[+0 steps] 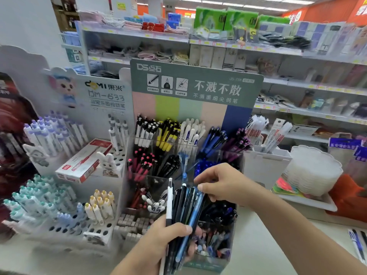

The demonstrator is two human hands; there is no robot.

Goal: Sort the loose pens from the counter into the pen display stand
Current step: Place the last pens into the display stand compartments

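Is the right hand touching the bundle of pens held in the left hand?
Touching. The head view shows the right hand pinching the top of a blue pen in the bundle of pens gripped by the left hand.

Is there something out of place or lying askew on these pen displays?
Yes. A red pen box lies tilted across the white holed stand, not upright like the pens around it. A few loose pens lie on the counter, right.
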